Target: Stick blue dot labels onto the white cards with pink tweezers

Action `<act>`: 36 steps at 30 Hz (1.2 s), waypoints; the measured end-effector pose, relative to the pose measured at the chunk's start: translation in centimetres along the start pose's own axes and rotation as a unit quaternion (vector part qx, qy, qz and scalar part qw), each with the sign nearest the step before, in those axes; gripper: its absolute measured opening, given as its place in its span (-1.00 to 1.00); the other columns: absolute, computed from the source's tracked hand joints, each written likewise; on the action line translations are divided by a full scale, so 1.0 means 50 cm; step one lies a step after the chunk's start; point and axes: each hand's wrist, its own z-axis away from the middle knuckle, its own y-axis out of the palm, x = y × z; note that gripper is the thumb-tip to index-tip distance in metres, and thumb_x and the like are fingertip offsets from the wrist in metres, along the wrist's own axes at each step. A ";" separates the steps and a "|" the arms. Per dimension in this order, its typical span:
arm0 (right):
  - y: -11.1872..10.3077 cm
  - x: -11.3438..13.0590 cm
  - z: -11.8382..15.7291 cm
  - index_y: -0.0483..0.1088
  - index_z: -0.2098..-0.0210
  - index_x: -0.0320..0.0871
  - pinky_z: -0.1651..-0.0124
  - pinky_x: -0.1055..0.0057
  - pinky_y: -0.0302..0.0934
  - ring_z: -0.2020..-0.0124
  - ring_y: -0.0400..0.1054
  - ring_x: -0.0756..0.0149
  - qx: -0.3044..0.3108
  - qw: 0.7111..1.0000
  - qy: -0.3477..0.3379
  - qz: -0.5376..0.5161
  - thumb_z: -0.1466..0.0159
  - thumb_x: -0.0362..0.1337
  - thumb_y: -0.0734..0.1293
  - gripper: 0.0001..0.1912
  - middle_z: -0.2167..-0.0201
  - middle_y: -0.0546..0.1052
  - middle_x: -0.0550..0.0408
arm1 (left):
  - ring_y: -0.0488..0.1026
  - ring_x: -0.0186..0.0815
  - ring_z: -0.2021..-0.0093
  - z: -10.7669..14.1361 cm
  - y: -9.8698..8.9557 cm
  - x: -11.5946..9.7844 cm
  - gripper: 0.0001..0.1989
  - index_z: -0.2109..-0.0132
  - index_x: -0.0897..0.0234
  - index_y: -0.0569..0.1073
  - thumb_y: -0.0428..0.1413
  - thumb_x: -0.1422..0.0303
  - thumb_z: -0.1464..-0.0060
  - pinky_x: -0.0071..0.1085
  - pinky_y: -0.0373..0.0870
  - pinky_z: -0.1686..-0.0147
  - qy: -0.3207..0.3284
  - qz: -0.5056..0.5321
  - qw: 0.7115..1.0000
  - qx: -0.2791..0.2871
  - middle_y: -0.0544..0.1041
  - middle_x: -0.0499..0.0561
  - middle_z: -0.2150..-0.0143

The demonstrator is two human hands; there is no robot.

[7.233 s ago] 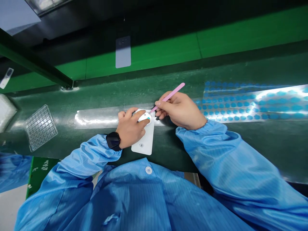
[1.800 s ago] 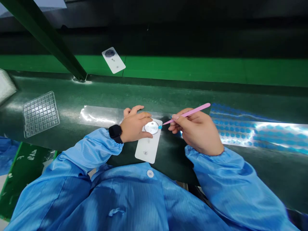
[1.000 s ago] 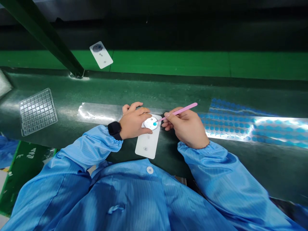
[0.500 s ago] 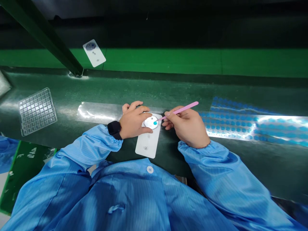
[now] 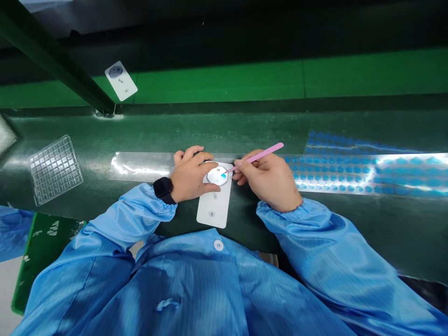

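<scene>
at far left, a clear ribbed plastic blister tray (image 5: 55,170) is seen lying askew on a glossy dark green bench mat (image 5: 224,130), while a small white oblong card with a dark round patch (image 5: 121,80) is shown on a bright green band beyond the mat. a strip of shiny clear film (image 5: 140,167) is laid along the mat. the person's left hand (image 5: 191,175), with a black smartwatch (image 5: 163,187) at the wrist, is closed over a round white disc (image 5: 217,175) from the left, its fingers curved across the disc. the disc is held at the far end of a long white oblong card (image 5: 213,205), whose long axis runs near to far, tilted slightly right at the far end. the card is placed between the hands, touched by the left hand, with the right hand (image 5: 268,179) kept just apart to its right. slim pink tweezers (image 5: 261,156) are pinched in that closed right hand, their tips angled left and near, reaching a small round blue dot (image 5: 223,175) on the disc; whether the dot is gripped cannot be told. at far right, rows of round blue dots on a shiny film sheet (image 5: 350,168) are laid out.
</scene>
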 end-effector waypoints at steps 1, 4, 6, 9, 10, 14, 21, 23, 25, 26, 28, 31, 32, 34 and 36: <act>0.000 -0.001 0.000 0.37 0.47 -0.19 0.63 0.49 0.30 0.66 0.38 0.33 -0.002 1.000 -0.002 -0.001 -0.12 -0.13 0.46 -0.72 0.63 0.48 0.07 | 0.21 0.08 -0.23 0.000 0.000 0.000 -0.47 0.04 0.11 0.53 0.37 0.04 0.17 -0.08 -0.01 0.03 0.002 -0.001 1.000 0.000 0.53 0.05 -0.04; 0.000 -0.005 0.000 0.37 0.47 -0.18 0.62 0.49 0.31 0.65 0.39 0.33 -0.003 1.000 -0.012 -0.002 -0.12 -0.12 0.46 -0.72 0.62 0.49 0.07 | 0.21 0.07 -0.22 0.001 -0.002 0.002 -0.48 0.03 0.10 0.53 0.36 0.03 0.15 -0.09 -0.02 0.04 0.011 -0.005 1.000 -0.001 0.53 0.05 -0.03; 0.000 -0.006 0.000 0.38 0.47 -0.18 0.63 0.50 0.30 0.65 0.39 0.33 -0.001 1.000 -0.015 0.000 -0.12 -0.13 0.45 -0.74 0.63 0.49 0.07 | 0.21 0.06 -0.22 0.001 -0.003 0.002 -0.53 0.05 0.07 0.54 0.34 0.04 0.12 -0.10 -0.02 0.06 0.021 -0.008 1.000 -0.001 0.52 0.04 -0.02; 0.001 -0.007 -0.001 0.38 0.46 -0.18 0.63 0.50 0.29 0.66 0.39 0.33 0.000 1.000 -0.011 0.000 -0.13 -0.15 0.45 -0.75 0.63 0.49 0.08 | 0.20 0.06 -0.21 0.002 -0.004 0.001 -0.65 0.11 0.04 0.57 0.31 0.06 0.04 -0.10 -0.03 0.08 0.043 -0.013 0.999 -0.001 0.52 0.04 -0.01; 0.001 -0.007 -0.001 0.38 0.46 -0.18 0.63 0.50 0.29 0.66 0.39 0.33 -0.001 1.000 -0.010 0.000 -0.13 -0.15 0.45 -0.75 0.64 0.49 0.08 | 0.20 0.06 -0.21 0.003 -0.004 0.000 -0.70 0.13 0.04 0.58 0.30 0.08 0.02 -0.10 -0.04 0.09 0.053 -0.016 0.998 -0.001 0.51 0.04 -0.01; 0.001 -0.007 -0.002 0.37 0.46 -0.18 0.62 0.49 0.29 0.65 0.39 0.32 -0.001 1.000 -0.012 0.001 -0.14 -0.14 0.44 -0.74 0.63 0.49 0.07 | 0.20 0.06 -0.20 0.006 -0.002 -0.005 -0.82 0.20 0.04 0.60 0.25 0.15 -0.05 -0.07 -0.06 0.09 0.082 -0.031 0.996 -0.007 0.51 0.04 0.00; 0.002 -0.009 -0.001 0.37 0.46 -0.17 0.60 0.47 0.30 0.63 0.41 0.30 0.002 1.000 -0.015 0.003 -0.15 -0.17 0.43 -0.77 0.61 0.50 0.07 | 0.21 0.06 -0.16 0.013 -0.001 -0.016 -0.79 0.13 0.04 0.59 0.16 0.18 -0.09 -0.07 -0.04 0.14 0.083 -0.057 0.995 -0.012 0.51 0.06 0.01; 0.001 -0.010 -0.002 0.37 0.46 -0.18 0.60 0.48 0.31 0.63 0.41 0.31 0.005 1.000 -0.012 -0.020 -0.14 -0.17 0.44 -0.76 0.61 0.50 0.07 | 0.21 0.05 -0.16 0.015 -0.002 -0.020 -0.78 0.11 0.03 0.58 0.15 0.18 -0.10 -0.07 -0.03 0.14 0.073 -0.061 0.995 -0.006 0.51 0.06 0.00; -0.001 -0.012 -0.005 0.36 0.46 -0.18 0.60 0.48 0.31 0.64 0.39 0.33 0.010 0.998 -0.009 -0.058 -0.13 -0.14 0.45 -0.74 0.61 0.49 0.08 | 0.21 0.03 -0.15 0.017 -0.004 -0.024 -0.77 0.10 0.01 0.58 0.14 0.19 -0.10 -0.07 -0.02 0.14 0.060 -0.063 0.996 0.004 0.50 0.06 -0.02; -0.002 -0.013 -0.007 0.36 0.46 -0.18 0.61 0.48 0.30 0.66 0.37 0.35 0.013 0.997 -0.008 -0.077 -0.13 -0.13 0.46 -0.72 0.62 0.49 0.08 | 0.21 0.03 -0.14 0.017 -0.005 -0.027 -0.76 0.09 0.01 0.57 0.13 0.19 -0.10 -0.07 -0.02 0.14 0.054 -0.064 0.996 0.010 0.50 0.06 -0.03; -0.004 -0.017 -0.011 0.35 0.45 -0.18 0.62 0.48 0.30 0.67 0.36 0.37 0.017 0.995 -0.005 -0.103 -0.12 -0.10 0.47 -0.69 0.62 0.48 0.09 | 0.21 0.02 -0.12 0.018 -0.007 -0.031 -0.76 0.08 0.02 0.57 0.14 0.20 -0.10 -0.08 -0.01 0.15 0.043 -0.069 0.996 0.020 0.49 0.08 -0.04; -0.005 -0.025 -0.015 0.35 0.43 -0.18 0.62 0.48 0.30 0.66 0.37 0.36 0.023 0.993 -0.003 -0.118 -0.11 -0.09 0.49 -0.68 0.62 0.49 0.10 | 0.20 0.01 -0.10 0.019 -0.007 -0.036 -0.74 0.06 0.03 0.57 0.14 0.21 -0.09 -0.10 0.01 0.16 0.035 -0.077 0.996 0.028 0.48 0.10 -0.04; -0.005 -0.027 -0.016 0.36 0.42 -0.18 0.61 0.49 0.30 0.65 0.38 0.35 0.025 0.992 -0.004 -0.121 -0.11 -0.10 0.48 -0.69 0.61 0.49 0.10 | 0.20 0.01 -0.09 0.019 -0.007 -0.037 -0.73 0.06 0.02 0.56 0.14 0.21 -0.08 -0.10 0.01 0.17 0.032 -0.080 0.996 0.030 0.47 0.10 -0.04; -0.004 -0.030 -0.016 0.36 0.41 -0.18 0.61 0.49 0.30 0.64 0.38 0.35 0.027 0.992 -0.008 -0.121 -0.13 -0.12 0.48 -0.71 0.61 0.49 0.10 | 0.21 0.02 -0.08 0.019 -0.006 -0.040 -0.72 0.05 0.01 0.56 0.14 0.21 -0.07 -0.11 0.02 0.18 0.027 -0.087 0.995 0.031 0.47 0.10 -0.04; -0.004 -0.031 -0.015 0.37 0.41 -0.18 0.61 0.49 0.30 0.64 0.38 0.35 0.023 0.993 -0.011 -0.118 -0.14 -0.15 0.47 -0.74 0.60 0.49 0.09 | 0.21 0.02 -0.07 0.020 -0.005 -0.042 -0.70 0.03 0.01 0.55 0.13 0.20 -0.06 -0.11 0.02 0.19 0.022 -0.094 0.995 0.029 0.47 0.10 -0.04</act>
